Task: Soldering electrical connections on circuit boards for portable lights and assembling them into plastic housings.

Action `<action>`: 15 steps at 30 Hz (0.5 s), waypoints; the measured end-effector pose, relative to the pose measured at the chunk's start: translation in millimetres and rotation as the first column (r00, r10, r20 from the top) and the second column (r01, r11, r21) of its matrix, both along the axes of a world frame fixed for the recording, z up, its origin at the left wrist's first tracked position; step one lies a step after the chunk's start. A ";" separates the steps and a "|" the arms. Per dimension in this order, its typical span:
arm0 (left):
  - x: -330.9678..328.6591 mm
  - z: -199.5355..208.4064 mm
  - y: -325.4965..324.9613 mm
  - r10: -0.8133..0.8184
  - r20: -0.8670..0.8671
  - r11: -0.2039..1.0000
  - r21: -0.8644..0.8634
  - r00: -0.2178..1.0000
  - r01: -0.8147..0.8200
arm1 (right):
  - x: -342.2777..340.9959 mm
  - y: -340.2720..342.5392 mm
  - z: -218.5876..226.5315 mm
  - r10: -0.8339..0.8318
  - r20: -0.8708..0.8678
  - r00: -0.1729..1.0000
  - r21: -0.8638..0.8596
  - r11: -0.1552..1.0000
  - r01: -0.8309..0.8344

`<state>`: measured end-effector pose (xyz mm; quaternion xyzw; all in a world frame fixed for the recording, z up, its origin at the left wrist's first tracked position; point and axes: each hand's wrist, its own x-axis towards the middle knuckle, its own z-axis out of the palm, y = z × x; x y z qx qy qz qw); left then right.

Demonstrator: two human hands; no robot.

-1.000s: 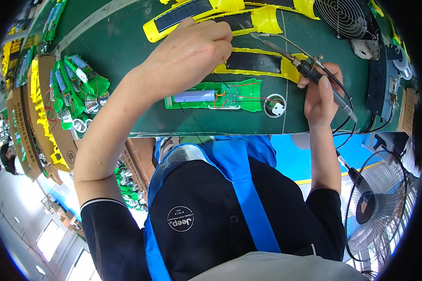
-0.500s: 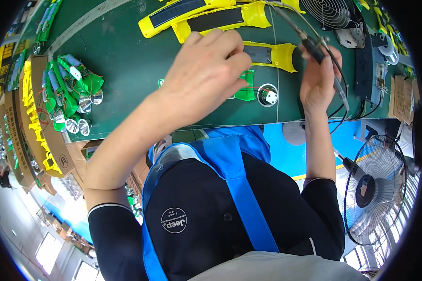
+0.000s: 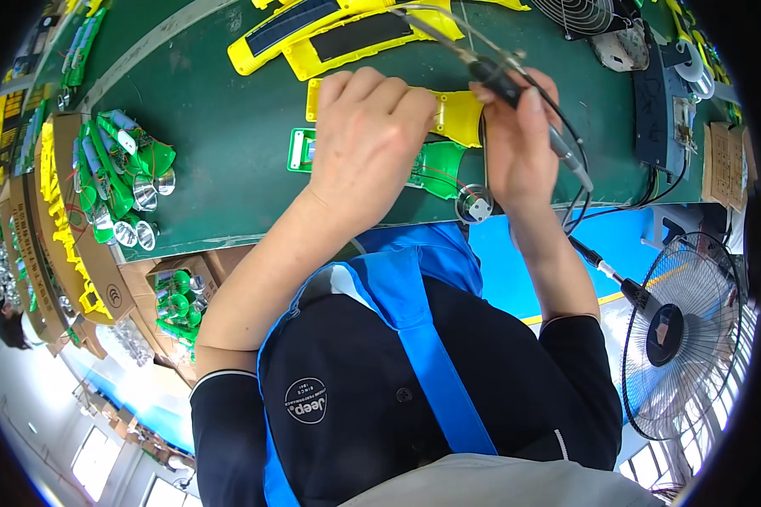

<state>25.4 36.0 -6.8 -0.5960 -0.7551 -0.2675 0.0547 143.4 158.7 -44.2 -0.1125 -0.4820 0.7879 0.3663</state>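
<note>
My right hand (image 3: 524, 139) is closed round the black handle of a soldering iron (image 3: 497, 82), its metal end pointing away to the left and its cable trailing down. My left hand (image 3: 368, 144) lies over the middle of a yellow casing (image 3: 462, 120) and a green casing (image 3: 441, 166). Its fingers are curled together; the tips are hidden, and whatever they grip cannot be made out. Thin red wires run from the green casing to a round reflector cup (image 3: 463, 208) with a small white piece in it, near the table's front edge.
More yellow casings with dark panels (image 3: 359, 44) lie beyond my hands. Green lamp assemblies with shiny reflectors (image 3: 145, 196) are heaped at the left, beside a cardboard box (image 3: 80, 139). At the right stand a dark equipment box (image 3: 654, 110) and a wire-caged fan (image 3: 681, 334).
My right hand has moved left with the soldering iron, closer to my left hand. The near yellow casing has shifted left, and the reflector cup sits nearer the front edge. The view has shifted slightly.
</note>
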 end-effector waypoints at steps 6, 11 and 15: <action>-3.1 2.5 1.5 0.040 0.076 0.993 -0.115 0.996 -0.031 | 40.5 60.4 11.2 0.103 0.245 0.964 0.007 0.994 -0.108; -11.9 11.1 9.0 -0.032 0.092 0.952 -0.300 0.995 0.058 | 40.6 76.8 31.9 0.188 0.525 0.830 0.087 0.958 -0.272; -14.4 16.7 12.4 -0.050 0.092 0.929 -0.361 0.995 0.080 | 29.2 74.7 38.1 0.188 0.652 0.734 0.153 0.916 -0.371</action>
